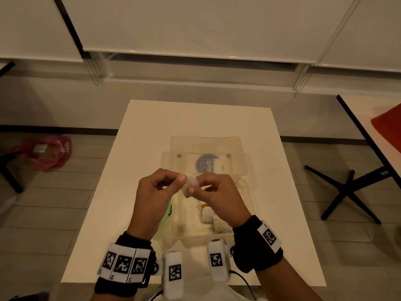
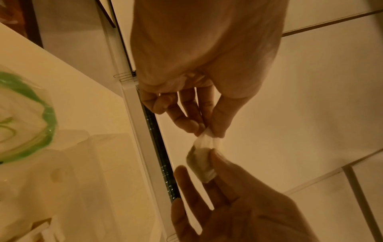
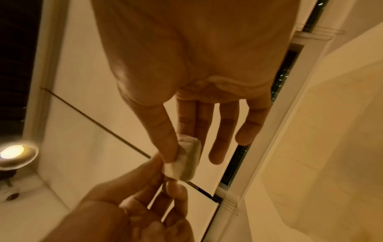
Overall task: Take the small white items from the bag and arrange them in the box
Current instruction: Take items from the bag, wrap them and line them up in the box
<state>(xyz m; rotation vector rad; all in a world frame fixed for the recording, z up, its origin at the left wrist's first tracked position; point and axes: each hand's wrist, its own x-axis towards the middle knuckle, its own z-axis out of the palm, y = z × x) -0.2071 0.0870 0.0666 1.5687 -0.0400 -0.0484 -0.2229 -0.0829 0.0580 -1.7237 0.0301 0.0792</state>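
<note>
Wrist bands [image 1: 123, 265] first, right under the head camera: black fabric cuffs carrying white blocks printed with black-and-white square markers. Above them both hands meet over the desk [image 1: 152, 135], a plain white rectangular top. Left hand [image 1: 155, 192] and right hand [image 1: 217, 196] share one small white item [image 1: 190, 185], a soft-looking rounded pillow shape in a thin, crinkly clear wrapper. From the left wrist view, the left hand's [image 2: 199, 78] grip is thumb and fingertips pressed together on the wrapper's twisted end, the other fingers loosely curled. From the right wrist view, the right hand [image 3: 199, 65] pinches the item [image 3: 187, 161] between thumb and forefinger, clamped on its padded body, while the remaining fingers hang fairly straight and apart. The item is held in the air above the box [image 1: 208, 146], a translucent plastic clamshell lying open on the desk, with a blue round label showing through its far half. More small white pieces [image 1: 207, 216] sit in its near half. A bag [image 1: 168, 211] with a green edge peeks out just left of the box, under the left hand.
</note>
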